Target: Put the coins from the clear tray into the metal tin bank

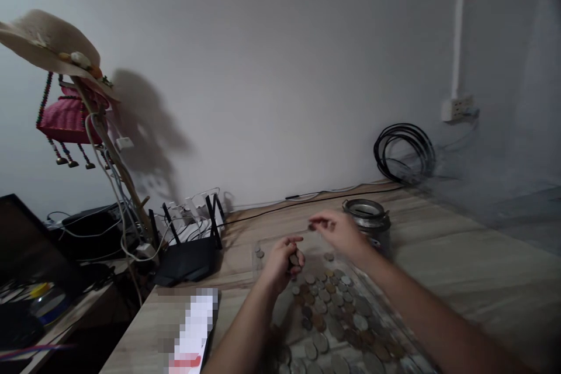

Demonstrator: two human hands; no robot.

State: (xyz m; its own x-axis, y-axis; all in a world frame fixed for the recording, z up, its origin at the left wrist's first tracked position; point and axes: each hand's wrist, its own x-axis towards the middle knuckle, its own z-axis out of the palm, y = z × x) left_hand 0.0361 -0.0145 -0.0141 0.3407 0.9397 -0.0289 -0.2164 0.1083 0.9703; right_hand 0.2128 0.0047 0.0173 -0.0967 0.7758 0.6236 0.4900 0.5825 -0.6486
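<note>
My right hand is raised above the table, its thumb and fingertips pinching a small dark coin. Lower and to the left, my left hand is curled palm-up around what look like coins, partly hidden by the fingers. Many loose coins, silver and copper-coloured, lie spread on a clear plastic sheet or tray below both hands. A single coin lies apart, under my right wrist. Just behind my right forearm stands a jar with a metal rim, its lower part partly covered by the arm.
A black router with upright antennas stands left, near a white power strip. A phone or card with a blurred face lies at the front left. Coiled black cable leans on the wall. A hat hangs on a wooden stand.
</note>
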